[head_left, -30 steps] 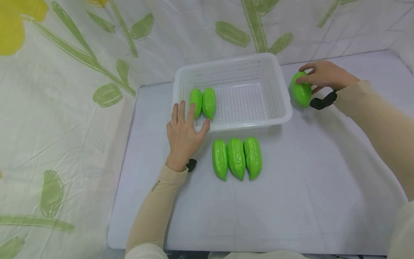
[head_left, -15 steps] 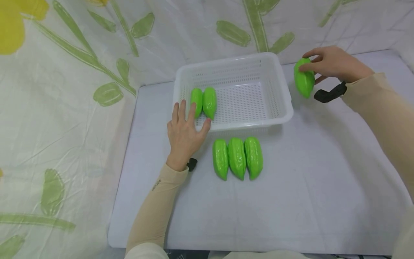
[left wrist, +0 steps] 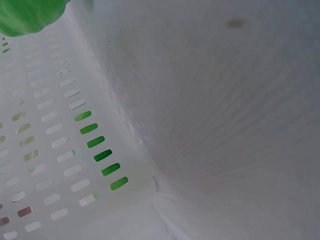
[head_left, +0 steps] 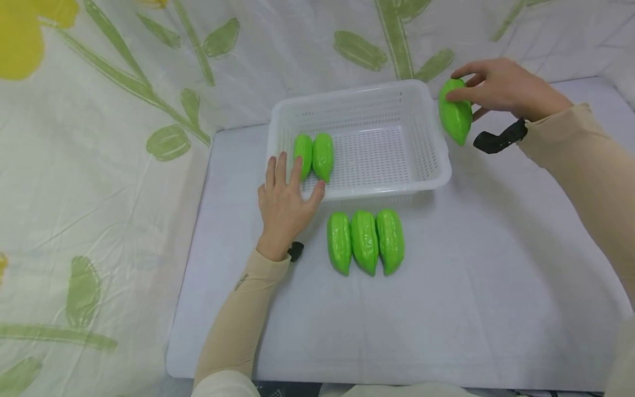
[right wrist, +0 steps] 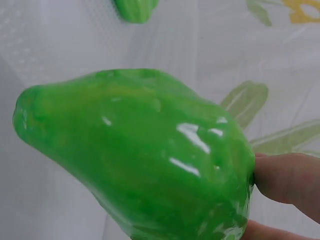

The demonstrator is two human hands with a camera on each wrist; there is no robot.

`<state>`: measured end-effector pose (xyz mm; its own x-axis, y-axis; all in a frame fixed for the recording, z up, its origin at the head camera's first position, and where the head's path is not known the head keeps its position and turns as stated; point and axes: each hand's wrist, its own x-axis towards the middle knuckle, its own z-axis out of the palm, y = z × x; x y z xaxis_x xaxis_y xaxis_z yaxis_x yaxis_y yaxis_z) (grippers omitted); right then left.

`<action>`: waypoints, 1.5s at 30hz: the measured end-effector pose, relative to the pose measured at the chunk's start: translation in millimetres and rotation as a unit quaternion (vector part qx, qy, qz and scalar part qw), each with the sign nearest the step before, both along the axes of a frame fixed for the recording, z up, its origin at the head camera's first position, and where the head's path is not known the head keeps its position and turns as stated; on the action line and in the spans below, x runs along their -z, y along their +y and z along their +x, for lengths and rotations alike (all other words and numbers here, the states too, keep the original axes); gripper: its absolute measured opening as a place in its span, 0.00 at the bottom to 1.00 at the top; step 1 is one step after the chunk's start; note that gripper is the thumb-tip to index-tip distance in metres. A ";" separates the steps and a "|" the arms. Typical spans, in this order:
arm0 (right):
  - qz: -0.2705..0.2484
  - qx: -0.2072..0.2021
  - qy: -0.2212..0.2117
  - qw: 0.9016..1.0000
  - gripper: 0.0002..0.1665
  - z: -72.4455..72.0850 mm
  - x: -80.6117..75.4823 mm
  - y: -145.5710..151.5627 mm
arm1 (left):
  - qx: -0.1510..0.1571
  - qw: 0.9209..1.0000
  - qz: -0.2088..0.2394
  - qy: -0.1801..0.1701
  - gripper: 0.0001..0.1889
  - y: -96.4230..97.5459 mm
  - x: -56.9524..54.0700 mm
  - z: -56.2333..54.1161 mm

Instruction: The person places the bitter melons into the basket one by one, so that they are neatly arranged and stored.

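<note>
My right hand (head_left: 506, 88) pinches a glossy green tapered vegetable (head_left: 455, 113) beside the basket's right rim. The right wrist view shows this green vegetable (right wrist: 145, 155) close up, its narrow end to the left and a fingertip at its wide end. My left hand (head_left: 284, 215) lies with fingers spread over the front left rim of a white perforated basket (head_left: 372, 193). Just beyond those fingers, two like green vegetables (head_left: 323, 157) lie side by side in the basket. The left wrist view shows the basket wall (left wrist: 55, 130) and part of one green vegetable (left wrist: 30, 15).
In front of the basket, three more green vegetables (head_left: 364, 242) lie in a row on the white-covered table (head_left: 446, 320). A hanging sheet with a flower print (head_left: 278, 49) stands behind and to the left of the table.
My right hand has lifted the green vegetable up from the table right of the basket, then moved it left toward the rim. The left hand stays in place.
</note>
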<state>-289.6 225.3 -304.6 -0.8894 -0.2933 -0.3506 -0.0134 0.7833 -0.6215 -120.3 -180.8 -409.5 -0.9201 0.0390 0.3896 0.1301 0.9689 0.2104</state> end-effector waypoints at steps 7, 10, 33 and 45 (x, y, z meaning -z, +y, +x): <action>-0.004 -0.008 -0.001 1.000 0.52 0.7 -8.3 -19.4 | 0.001 1.000 0.001 -0.010 0.40 1.5 -1.4 0.1; -0.011 -0.013 -0.001 1.000 0.51 0.2 -11.6 -30.5 | 0.003 1.000 0.000 -0.006 0.40 1.4 -1.7 0.2; -0.049 -0.052 -0.007 0.997 0.47 -16.9 0.6 -115.8 | -0.002 1.000 0.001 -0.019 0.39 3.4 -3.3 -0.1; -0.074 -0.067 -0.038 0.994 0.43 -15.2 17.4 -154.2 | 0.005 1.000 -0.005 0.003 0.39 4.5 -1.2 -1.9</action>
<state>-304.7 71.1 -322.0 -0.8111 -0.4609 -0.3602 -0.0598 0.6778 -0.7328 -122.2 -176.3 -408.2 -0.9176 0.0527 0.3940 0.1417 0.9695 0.2001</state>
